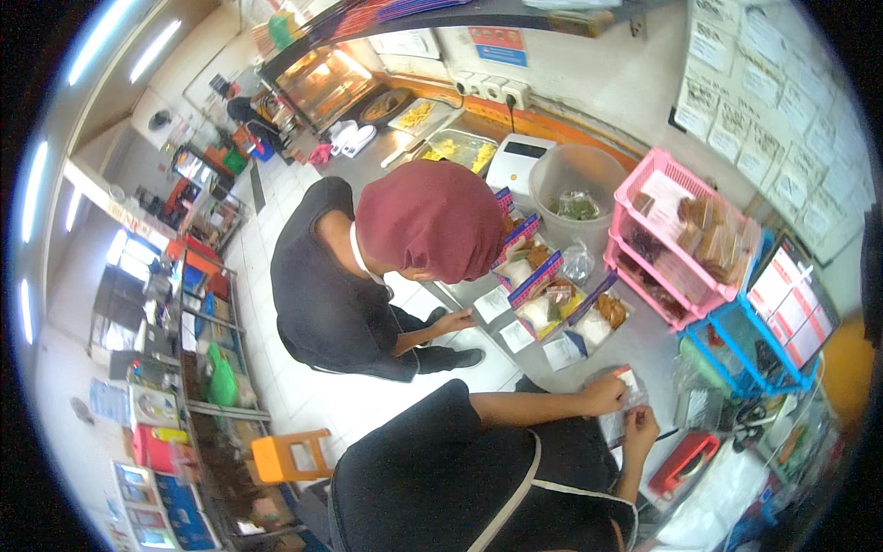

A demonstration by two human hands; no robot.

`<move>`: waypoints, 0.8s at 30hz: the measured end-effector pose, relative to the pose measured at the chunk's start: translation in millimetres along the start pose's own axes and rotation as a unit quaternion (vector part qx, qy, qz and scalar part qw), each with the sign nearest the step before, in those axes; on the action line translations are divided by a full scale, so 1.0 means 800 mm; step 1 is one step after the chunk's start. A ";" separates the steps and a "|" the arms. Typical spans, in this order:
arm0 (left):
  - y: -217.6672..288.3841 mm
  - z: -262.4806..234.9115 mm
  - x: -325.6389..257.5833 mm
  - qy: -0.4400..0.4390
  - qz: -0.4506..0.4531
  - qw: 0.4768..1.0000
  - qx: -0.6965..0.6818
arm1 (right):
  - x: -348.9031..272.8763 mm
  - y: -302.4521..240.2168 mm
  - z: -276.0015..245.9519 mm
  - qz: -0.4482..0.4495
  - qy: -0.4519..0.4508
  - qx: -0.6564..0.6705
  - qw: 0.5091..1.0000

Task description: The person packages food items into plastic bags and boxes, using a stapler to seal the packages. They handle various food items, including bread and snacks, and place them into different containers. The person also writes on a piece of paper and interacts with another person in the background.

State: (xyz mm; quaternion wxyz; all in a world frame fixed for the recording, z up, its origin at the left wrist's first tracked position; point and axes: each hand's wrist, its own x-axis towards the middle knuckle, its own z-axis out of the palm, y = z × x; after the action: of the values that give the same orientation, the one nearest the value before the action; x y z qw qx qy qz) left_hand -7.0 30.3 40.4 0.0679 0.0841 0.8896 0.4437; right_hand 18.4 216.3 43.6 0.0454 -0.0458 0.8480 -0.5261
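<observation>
My left hand (604,394) is closed at the edge of a small, clear packet with red and white on it (629,383), just over the steel counter. Close beside it, my right hand (641,426) has its fingers pinched together at the packet's lower side. What the right fingertips grip is too small to make out. Past my left hand stand several open meal boxes (593,322) with white rice, brown fried pieces and small sachets. White paper slips (563,351) lie along the counter's near edge.
A co-worker in a maroon head cover (428,221) stands at my left by the counter. Pink baskets (676,239) sit ahead, beside a blue rack (736,345) and a tablet (793,299). A red tape dispenser-like object (683,463) lies right of my hands. An orange stool (290,457) stands behind.
</observation>
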 end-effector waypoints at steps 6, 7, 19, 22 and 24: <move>-0.016 0.022 0.003 0.012 -0.009 1.000 -0.004 | 0.007 0.011 0.000 0.013 -0.015 0.052 0.998; -0.022 0.030 0.004 0.020 -0.008 1.000 -0.006 | 0.007 0.018 0.000 0.017 -0.021 0.057 0.998; -0.021 0.027 0.002 0.039 0.044 0.997 0.049 | 0.018 0.034 0.002 0.022 -0.025 -0.014 0.999; -0.028 0.024 0.002 0.011 0.029 1.000 0.001 | 0.015 0.013 0.005 0.061 0.002 0.052 0.997; -0.019 0.014 0.003 -0.003 0.009 1.000 -0.011 | 0.009 -0.013 -0.005 0.028 -0.027 -0.013 0.999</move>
State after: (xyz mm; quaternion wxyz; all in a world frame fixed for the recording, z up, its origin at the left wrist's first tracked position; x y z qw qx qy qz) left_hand -8.5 30.5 21.5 0.0673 0.0924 0.8835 0.4542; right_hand 11.1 214.5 54.5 0.0826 -0.0364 0.8540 -0.5123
